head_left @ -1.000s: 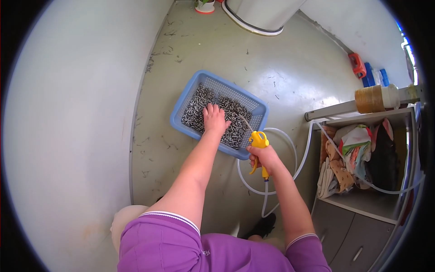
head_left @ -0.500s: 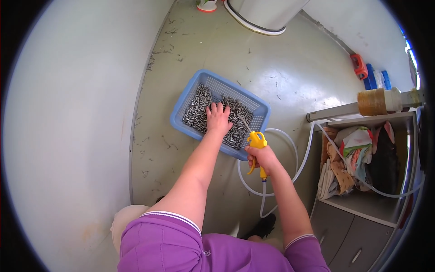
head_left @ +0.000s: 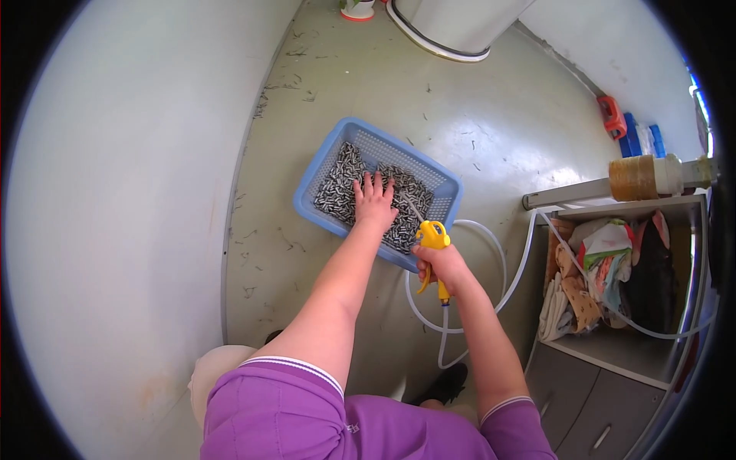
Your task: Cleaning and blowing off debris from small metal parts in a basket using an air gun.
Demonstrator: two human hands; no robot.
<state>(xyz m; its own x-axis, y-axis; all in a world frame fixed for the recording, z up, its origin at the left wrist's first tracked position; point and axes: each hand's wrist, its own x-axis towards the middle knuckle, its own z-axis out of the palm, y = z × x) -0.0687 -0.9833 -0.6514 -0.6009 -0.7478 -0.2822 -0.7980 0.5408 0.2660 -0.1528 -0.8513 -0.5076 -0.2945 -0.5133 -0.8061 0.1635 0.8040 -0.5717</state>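
A blue plastic basket (head_left: 316, 221) with perforated walls sits on the floor in front of me. Many small shiny metal pins (head_left: 337, 184) lie in it, heaped more to the left and right, with a bare patch of mesh between them at the far side. My left hand (head_left: 376, 205) rests on the metal pieces, palm down, fingers spread. In my right hand (head_left: 445, 266) is a yellow air blow gun (head_left: 435, 234), gripped by its handle. Its thin metal nozzle points into the basket, just right of my left hand. A clear hose (head_left: 442, 337) runs from its lower end.
The hose loops over the floor and up to a shelf cabinet (head_left: 598, 360) on the right, stuffed with cloths (head_left: 606, 268). A tape roll (head_left: 632, 178) is on a bar above it. A pale wall (head_left: 123, 215) stands left; a white rounded column (head_left: 452, 23) stands ahead.
The whole view has shifted slightly, so the basket appears a little further right. My left hand remains spread on the metal pieces, and my right hand still grips the blow gun.
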